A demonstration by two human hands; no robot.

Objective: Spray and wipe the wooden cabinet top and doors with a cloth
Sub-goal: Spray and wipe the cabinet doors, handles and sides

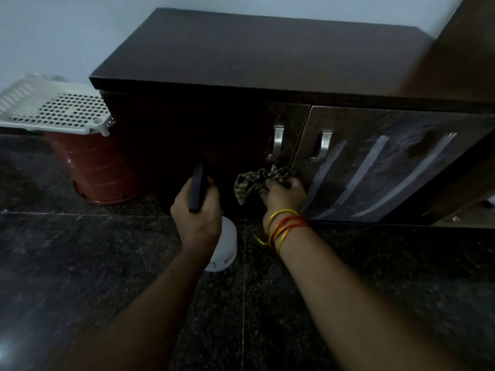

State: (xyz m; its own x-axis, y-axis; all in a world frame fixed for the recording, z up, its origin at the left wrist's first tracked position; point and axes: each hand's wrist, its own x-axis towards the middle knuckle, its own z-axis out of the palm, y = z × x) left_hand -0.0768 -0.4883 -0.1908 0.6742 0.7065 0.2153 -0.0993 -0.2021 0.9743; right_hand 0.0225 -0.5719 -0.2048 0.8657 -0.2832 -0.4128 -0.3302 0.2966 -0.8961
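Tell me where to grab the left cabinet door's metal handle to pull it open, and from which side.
Hook fingers behind the left door handle at its upright middle bar, coming in from the front. It stands off the left door as a vertical loop, so there appears to be a finger gap. The right hand, just below it, holds the cloth.

left hand (197,214): arm reaches forward, back of hand up, fingers curled round the black top of a white plastic spray bottle (223,246) | right hand (285,196): arm reaches forward, just beside the left hand, fingers bunched round a crumpled patterned cloth (258,183), yellow and orange threads (285,227) wrapped round the wrist
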